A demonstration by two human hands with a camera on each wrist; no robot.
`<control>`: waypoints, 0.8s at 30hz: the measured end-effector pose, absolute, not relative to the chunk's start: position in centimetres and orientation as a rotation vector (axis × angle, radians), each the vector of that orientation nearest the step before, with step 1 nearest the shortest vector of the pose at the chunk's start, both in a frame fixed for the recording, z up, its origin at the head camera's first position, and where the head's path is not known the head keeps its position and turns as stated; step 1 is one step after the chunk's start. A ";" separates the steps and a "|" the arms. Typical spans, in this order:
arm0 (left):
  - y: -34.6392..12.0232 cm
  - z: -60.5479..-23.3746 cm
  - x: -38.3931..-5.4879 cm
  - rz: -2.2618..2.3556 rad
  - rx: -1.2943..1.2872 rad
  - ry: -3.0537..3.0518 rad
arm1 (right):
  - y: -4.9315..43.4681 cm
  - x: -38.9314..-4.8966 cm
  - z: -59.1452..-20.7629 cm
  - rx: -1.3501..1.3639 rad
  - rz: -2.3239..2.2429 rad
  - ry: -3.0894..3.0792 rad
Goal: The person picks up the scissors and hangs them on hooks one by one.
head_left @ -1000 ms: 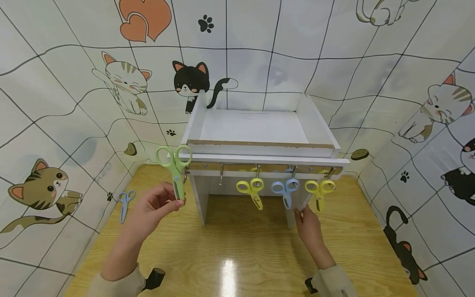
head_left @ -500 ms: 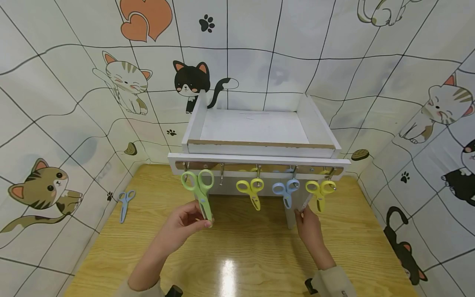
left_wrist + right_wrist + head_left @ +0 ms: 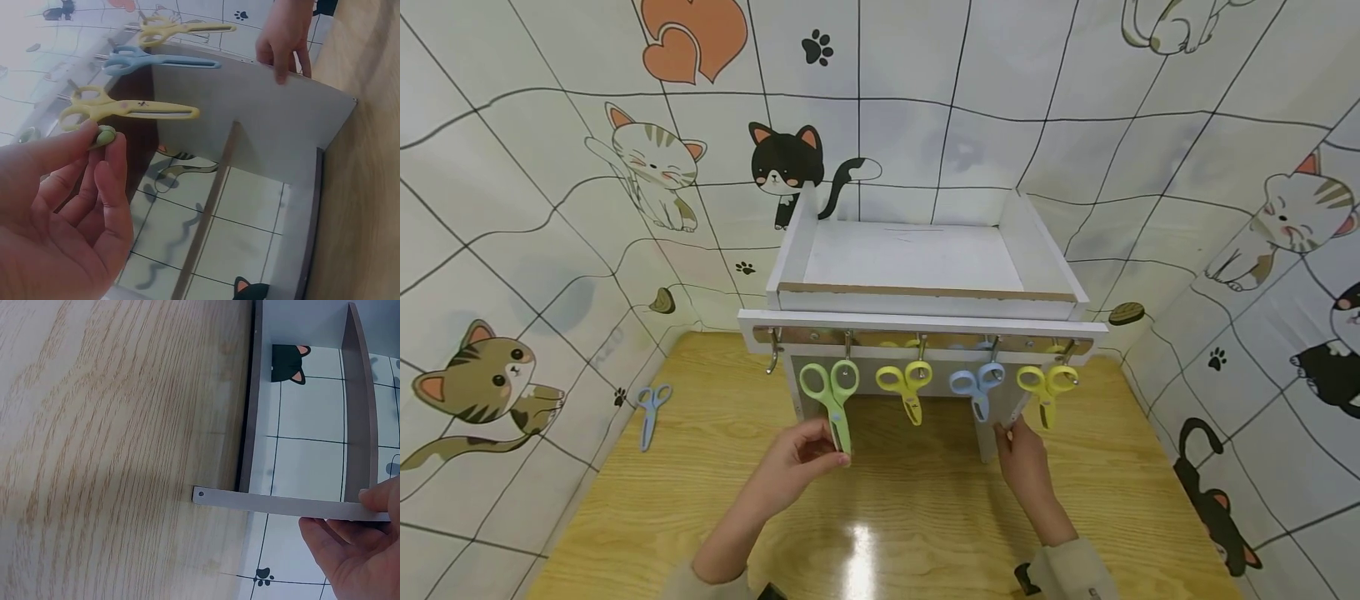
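Note:
My left hand [image 3: 797,468] pinches a pair of green scissors [image 3: 836,403] by the blade end, handles upward. Their right finger loop overlaps the second hook [image 3: 848,343] from the left; whether the hook passes through it I cannot tell. In the left wrist view, only the tip of the green scissors [image 3: 106,135] shows between thumb and fingers. My right hand [image 3: 1026,467] grips the front edge of the white stand's right side panel [image 3: 269,503], thumb on one face and fingers on the other. Yellow scissors [image 3: 911,390], blue scissors [image 3: 978,389] and more yellow scissors [image 3: 1042,391] hang further right.
A bare hook [image 3: 772,354] is at the left end of the white stand's rail [image 3: 887,322]. Another pair of blue scissors [image 3: 651,417] lies on the wooden table [image 3: 925,533] at the left. An open white tray [image 3: 917,258] tops the stand. Cat-patterned walls surround the table.
My left hand has moved right and down with the green scissors, from the rail's left end to the second hook. My right hand has stayed on the side panel.

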State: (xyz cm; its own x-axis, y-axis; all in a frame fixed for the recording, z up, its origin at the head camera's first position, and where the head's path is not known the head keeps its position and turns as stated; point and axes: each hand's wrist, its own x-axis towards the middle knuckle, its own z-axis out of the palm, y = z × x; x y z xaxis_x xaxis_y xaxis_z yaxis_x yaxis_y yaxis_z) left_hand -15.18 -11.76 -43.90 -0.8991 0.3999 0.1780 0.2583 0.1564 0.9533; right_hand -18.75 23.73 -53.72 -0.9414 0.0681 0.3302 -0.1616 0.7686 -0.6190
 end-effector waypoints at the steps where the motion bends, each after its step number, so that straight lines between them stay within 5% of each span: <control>1: -11.7 -44.1 -15.3 1.850 0.651 2.299 | 23.7 -18.7 -53.7 0.075 0.964 -2.627; 24: -12.7 -48.2 -16.9 1.853 0.588 2.210 | 23.5 -18.8 -53.6 0.070 0.924 -2.629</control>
State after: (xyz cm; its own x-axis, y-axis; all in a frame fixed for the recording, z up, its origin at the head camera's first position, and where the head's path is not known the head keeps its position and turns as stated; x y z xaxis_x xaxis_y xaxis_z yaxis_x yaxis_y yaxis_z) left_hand -16.90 -12.69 -48.16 -0.9013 0.4210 0.1017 0.1734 0.1357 0.9755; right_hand -18.77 23.55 -53.60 -0.9369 0.0689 0.3429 -0.1609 0.7857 -0.5973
